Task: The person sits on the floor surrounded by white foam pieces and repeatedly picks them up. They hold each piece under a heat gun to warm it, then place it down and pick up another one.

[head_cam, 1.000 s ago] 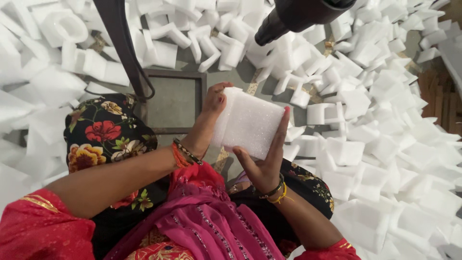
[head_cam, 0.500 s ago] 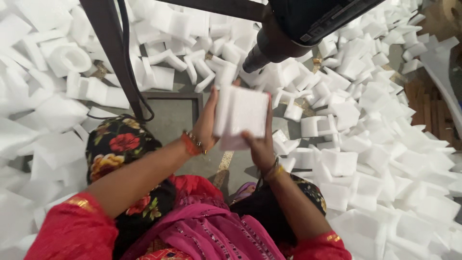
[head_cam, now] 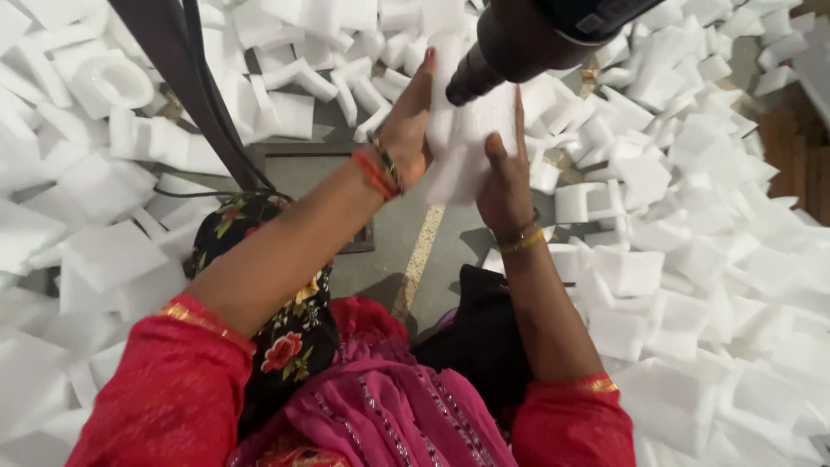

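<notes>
Gripped from both sides, the foam block (head_cam: 471, 138) is held up between left hand (head_cam: 406, 134) and right hand (head_cam: 506, 177); its long axis runs upward, top edge tucked under the black nozzle (head_cam: 510, 43); floor (head_cam: 393, 229) well below.

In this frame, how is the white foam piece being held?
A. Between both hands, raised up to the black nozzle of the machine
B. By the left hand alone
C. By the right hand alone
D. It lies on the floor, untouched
A: the left hand and the right hand grip the white foam piece from either side, right under the black nozzle.
</notes>
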